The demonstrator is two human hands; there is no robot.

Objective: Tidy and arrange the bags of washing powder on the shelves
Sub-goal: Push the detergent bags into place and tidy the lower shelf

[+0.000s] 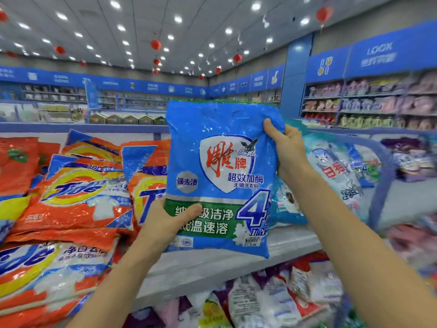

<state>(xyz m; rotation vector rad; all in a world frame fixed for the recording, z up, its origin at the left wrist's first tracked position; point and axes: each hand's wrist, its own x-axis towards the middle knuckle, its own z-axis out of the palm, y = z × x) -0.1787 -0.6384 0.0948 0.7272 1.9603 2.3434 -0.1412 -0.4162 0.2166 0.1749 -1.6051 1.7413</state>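
Head view: blue bag held upright above the front edge of the shelf.
Left grip pinches its lower left, right grip its upper right; lower it squarely beside the orange bags.

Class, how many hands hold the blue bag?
2: the left hand grips the blue bag at its lower left corner, the right hand at its upper right edge.

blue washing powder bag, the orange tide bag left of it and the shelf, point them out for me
blue washing powder bag (220,162), head view, on the white shield logo on its front.
orange tide bag (78,192), head view, on its yellow logo ring.
shelf (293,242), head view, on the bare grey board.
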